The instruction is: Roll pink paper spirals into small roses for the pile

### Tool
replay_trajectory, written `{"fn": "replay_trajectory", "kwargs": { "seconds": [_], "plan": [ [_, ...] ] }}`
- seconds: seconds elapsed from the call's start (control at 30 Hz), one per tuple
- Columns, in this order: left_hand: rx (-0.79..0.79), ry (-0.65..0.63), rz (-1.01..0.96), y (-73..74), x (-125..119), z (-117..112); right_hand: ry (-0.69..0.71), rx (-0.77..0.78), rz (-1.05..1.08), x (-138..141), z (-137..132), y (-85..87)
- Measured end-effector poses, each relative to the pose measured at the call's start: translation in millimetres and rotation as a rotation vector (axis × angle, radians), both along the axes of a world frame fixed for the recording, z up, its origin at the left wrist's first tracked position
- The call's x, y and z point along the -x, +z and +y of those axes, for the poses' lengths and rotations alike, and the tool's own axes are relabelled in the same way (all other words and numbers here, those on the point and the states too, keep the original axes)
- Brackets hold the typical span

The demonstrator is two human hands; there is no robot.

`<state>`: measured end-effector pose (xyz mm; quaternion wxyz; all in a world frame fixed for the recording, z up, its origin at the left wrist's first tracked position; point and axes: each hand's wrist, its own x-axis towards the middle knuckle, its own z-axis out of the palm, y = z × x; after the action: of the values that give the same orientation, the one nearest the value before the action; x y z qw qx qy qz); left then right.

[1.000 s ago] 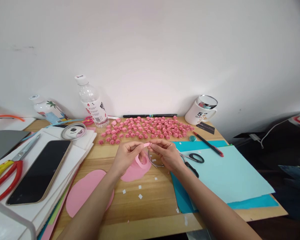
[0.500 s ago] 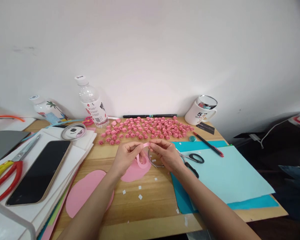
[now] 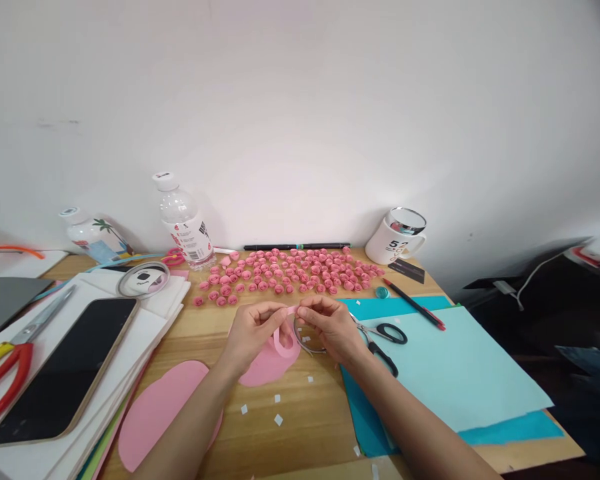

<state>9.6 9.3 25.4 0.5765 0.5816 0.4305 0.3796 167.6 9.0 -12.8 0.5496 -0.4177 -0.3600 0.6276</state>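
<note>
Between my two hands, above the wooden table, is a curled pink paper strip (image 3: 286, 348) that hangs down in a loop. My left hand (image 3: 257, 332) pinches it from one side, and the fingertips of my right hand (image 3: 329, 327) pinch it close by. Pink rounded paper pieces lie under and beside my left arm, one pink sheet (image 3: 267, 368) below the strip and a larger pink sheet (image 3: 167, 407) at the lower left. A roll of tape (image 3: 310, 341) rests partly hidden behind my right hand. Many small rolled pink paper roses (image 3: 285, 270) stand in rows beyond my hands.
Black-handled scissors (image 3: 387, 333) lie on blue paper sheets (image 3: 460, 373) at the right. A white mug (image 3: 393, 243), a pen (image 3: 417, 305) and a card (image 3: 407, 270) are farther back. At left are a phone (image 3: 67, 370), red-yellow scissors (image 3: 10, 373) and a clear bottle (image 3: 185, 227).
The whole scene sits lower in the picture, as the head view has tilted up slightly. Both hands keep their pinch on the pink strip.
</note>
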Motion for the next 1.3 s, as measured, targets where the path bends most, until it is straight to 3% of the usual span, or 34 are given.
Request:
{"fn": "replay_trajectory", "kwargs": {
  "seconds": [0.2,0.63,0.87,1.3],
  "plan": [
    [0.003,0.049,-0.032,5.1,0.3,0.2,0.018,-0.029,0.005,0.9,-0.2,2.1],
    [0.023,0.023,-0.017,4.0,0.3,-0.2,-0.025,-0.029,0.008,0.2,-0.5,5.1],
    [0.031,0.102,-0.039,-0.4,0.7,1.9,0.005,-0.013,0.048,-0.8,0.5,2.5],
    [-0.002,0.038,-0.022,1.8,-1.9,0.4,-0.02,-0.06,0.023,-1.3,0.3,3.4]
  ]
}}
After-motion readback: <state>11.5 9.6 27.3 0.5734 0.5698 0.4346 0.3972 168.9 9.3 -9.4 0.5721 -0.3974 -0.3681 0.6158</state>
